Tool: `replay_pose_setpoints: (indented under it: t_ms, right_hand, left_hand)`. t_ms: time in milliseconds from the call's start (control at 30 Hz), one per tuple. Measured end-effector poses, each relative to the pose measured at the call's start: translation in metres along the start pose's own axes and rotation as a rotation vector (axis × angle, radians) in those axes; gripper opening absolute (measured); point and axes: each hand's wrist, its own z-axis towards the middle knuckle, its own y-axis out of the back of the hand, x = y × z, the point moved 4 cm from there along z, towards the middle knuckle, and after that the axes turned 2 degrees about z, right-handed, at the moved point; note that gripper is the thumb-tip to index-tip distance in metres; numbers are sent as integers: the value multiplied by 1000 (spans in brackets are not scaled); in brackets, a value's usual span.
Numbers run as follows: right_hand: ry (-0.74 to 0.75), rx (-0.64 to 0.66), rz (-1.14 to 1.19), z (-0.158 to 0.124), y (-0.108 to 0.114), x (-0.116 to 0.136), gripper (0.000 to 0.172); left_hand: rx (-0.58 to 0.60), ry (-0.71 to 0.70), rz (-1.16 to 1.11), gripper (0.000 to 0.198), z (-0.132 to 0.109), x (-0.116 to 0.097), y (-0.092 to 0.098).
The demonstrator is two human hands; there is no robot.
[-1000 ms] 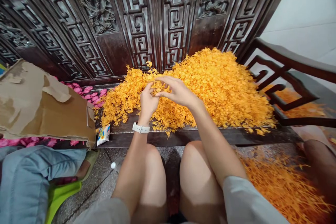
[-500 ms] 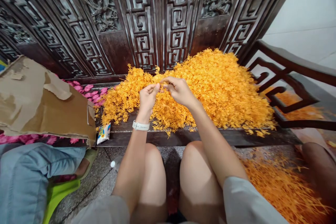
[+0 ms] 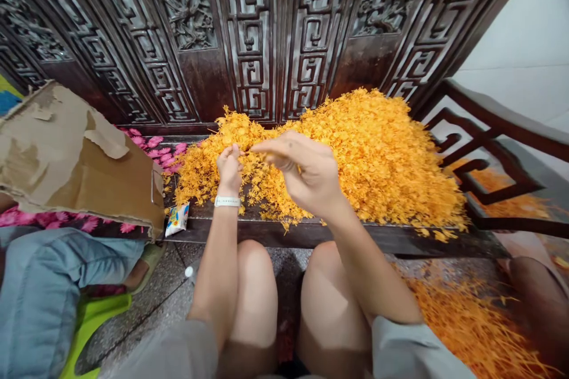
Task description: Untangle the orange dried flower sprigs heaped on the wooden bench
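My left hand [image 3: 230, 170], with a pale band on the wrist, is closed, its thumb pressed to the fingers. What it pinches is too small to make out against the orange behind it. Close to its right, my right hand [image 3: 306, 173] is raised, the index finger stretched toward the left hand and the thumb apart below it. No object shows in the right hand, which is slightly blurred. Behind and under both hands spreads a large heap of small orange artificial flower pieces [image 3: 373, 154] on the dark wooden bench [image 3: 284, 232].
A torn cardboard box [image 3: 120, 183] stands at the left, with pink flower pieces [image 3: 164, 157] behind it. A small packet [image 3: 178, 219] lies beside it. Another person's jeans leg [image 3: 66, 278] is at lower left. Loose orange strands [image 3: 480, 320] lie at lower right.
My hands have drawn apart from their meeting point over the heap. The left has shifted left and closed up; the right has come up nearer the camera with its index finger stretched.
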Motion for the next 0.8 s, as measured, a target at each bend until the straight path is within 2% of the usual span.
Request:
replay_pose_setpoints:
  t_ms: [67,133,233,300,433,600,667,800]
  right_hand:
    - [-93,-124,-71,-1,14,-27,33]
    - [-192,-210,-158,-5,25,-68,37]
    - [-350,-241,-310,-13,37,-123,53]
    - [-407,-199,-307,-17,39,-141,58]
    - [-541,-108,78,-18,24,-148,57]
    - [-708,-145,457,-15,0,-151,56]
    - [-730,-203,533,-15,-4,-155,57]
    - [-715,-450,499,-17,3,-164,61]
  left_hand:
    - [-31,-1,-68,24,1,-4,5]
    - [25,3,-138,24,-1,-9,-3]
    - [178,42,-224,24,-8,-10,-24]
    - [271,81,-273,23,-12,-8,-35]
    - [424,107,-311,23,-18,-6,-46]
    - [571,129,-53,27,-25,0,-52]
    - [600,95,80,31,-28,1,-55]
    - [694,54,238,36,-37,2,-66]
